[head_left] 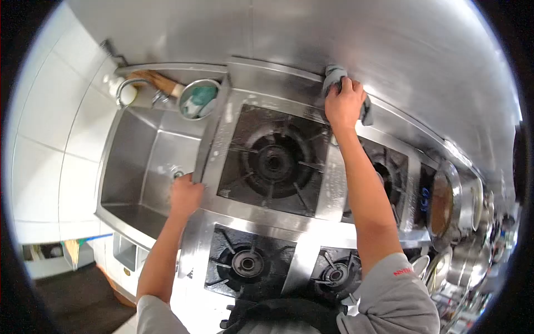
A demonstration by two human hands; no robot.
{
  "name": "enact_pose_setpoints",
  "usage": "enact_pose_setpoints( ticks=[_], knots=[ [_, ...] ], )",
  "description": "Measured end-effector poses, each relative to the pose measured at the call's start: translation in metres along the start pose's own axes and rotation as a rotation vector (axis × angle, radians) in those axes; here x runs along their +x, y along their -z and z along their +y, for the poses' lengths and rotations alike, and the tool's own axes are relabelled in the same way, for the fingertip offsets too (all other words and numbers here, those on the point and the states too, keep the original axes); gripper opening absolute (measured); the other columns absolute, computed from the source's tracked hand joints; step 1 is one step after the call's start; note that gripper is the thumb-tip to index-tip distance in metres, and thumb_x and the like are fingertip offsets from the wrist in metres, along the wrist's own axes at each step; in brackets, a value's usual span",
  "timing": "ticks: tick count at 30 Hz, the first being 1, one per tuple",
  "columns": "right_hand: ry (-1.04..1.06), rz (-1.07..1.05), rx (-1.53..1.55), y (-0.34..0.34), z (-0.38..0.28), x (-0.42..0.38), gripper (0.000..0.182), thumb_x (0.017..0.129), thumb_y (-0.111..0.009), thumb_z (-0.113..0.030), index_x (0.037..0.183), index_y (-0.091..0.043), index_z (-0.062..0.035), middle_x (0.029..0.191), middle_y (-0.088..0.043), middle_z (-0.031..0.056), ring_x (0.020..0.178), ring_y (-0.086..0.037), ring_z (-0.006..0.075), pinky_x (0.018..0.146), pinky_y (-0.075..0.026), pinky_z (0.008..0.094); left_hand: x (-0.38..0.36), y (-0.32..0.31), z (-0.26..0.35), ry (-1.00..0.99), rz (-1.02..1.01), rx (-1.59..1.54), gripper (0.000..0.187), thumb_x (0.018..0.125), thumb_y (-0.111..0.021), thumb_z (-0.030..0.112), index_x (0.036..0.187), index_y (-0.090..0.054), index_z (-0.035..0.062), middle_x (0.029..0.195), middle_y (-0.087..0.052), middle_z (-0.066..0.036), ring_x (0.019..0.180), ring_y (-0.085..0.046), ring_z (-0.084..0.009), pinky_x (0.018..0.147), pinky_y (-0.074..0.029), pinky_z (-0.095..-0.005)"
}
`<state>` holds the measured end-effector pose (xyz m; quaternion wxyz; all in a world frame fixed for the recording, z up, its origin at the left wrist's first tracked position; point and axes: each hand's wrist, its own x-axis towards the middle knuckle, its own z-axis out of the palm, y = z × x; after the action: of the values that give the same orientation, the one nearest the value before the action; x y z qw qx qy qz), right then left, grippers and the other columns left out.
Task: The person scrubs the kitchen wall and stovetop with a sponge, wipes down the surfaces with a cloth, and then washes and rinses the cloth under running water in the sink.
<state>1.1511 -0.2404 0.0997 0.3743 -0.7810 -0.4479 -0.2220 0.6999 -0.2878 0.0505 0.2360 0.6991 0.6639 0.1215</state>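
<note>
My right hand (345, 104) is stretched forward and closed over a grey cloth (335, 74), pressing it to the steel ledge at the foot of the back wall. Part of the cloth sticks out on either side of the fingers. Below it lies the steel stove top (334, 192), streaked with wet, whitish spots. My left hand (187, 195) is curled over the sink's right edge (210, 150), its fingertips on the basin side.
Left of the stove is a steel sink (123, 158) with a tap (158, 97). Behind it sit a round metal bowl (189, 111) holding green and white cloths, and a straw brush (158, 82). Black burners (273, 161) fill the stove. Pans (443, 206) crowd the right.
</note>
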Motion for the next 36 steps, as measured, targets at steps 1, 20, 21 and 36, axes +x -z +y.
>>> enact_pose_setpoints(
  ticks=[1, 20, 21, 36],
  knots=[
    [0.045, -0.024, 0.011, -0.009, -0.019, -0.003, 0.026, 0.090, -0.065, -0.017, 0.112, -0.068, -0.0036, 0.119, -0.060, 0.0219, 0.112, -0.054, 0.0442, 0.099, -0.044, 0.0532, -0.001, 0.003, 0.006, 0.014, 0.000, -0.043, 0.033, 0.075, -0.059, 0.015, 0.098, -0.073, -0.0030, 0.083, -0.068, -0.031, 0.082, -0.068, -0.0471, 0.074, -0.054, -0.0509],
    [-0.333, -0.053, -0.012, -0.001, 0.087, -0.070, 0.025, 0.079, -0.065, -0.011, 0.101, -0.072, -0.0024, 0.101, -0.072, 0.0210, 0.103, -0.066, 0.0413, 0.092, -0.051, 0.0496, -0.002, 0.003, 0.006, -0.014, -0.037, -0.203, 0.035, 0.077, -0.057, 0.013, 0.105, -0.075, 0.0019, 0.084, -0.070, -0.026, 0.080, -0.070, -0.0432, 0.074, -0.055, -0.0445],
    [-0.343, -0.124, -0.014, -0.007, 0.082, -0.073, 0.027, 0.081, -0.065, -0.015, 0.105, -0.073, -0.0038, 0.105, -0.072, 0.0214, 0.104, -0.067, 0.0411, 0.092, -0.052, 0.0491, -0.001, 0.004, 0.008, -0.041, -0.024, -0.198, 0.035, 0.077, -0.056, 0.013, 0.105, -0.075, 0.0018, 0.084, -0.070, -0.026, 0.079, -0.070, -0.0431, 0.074, -0.055, -0.0441],
    [-0.465, -0.667, 0.690, -0.156, -0.161, -0.061, 0.032, 0.086, -0.063, -0.019, 0.107, -0.072, 0.0035, 0.105, -0.074, 0.0255, 0.098, -0.072, 0.0393, 0.089, -0.054, 0.0464, -0.001, 0.011, 0.020, 0.117, -0.028, -0.329, 0.064, 0.107, -0.044, 0.053, 0.124, -0.067, -0.0048, 0.100, -0.071, -0.027, 0.102, -0.069, -0.0405, 0.090, -0.051, -0.0433]
  ],
)
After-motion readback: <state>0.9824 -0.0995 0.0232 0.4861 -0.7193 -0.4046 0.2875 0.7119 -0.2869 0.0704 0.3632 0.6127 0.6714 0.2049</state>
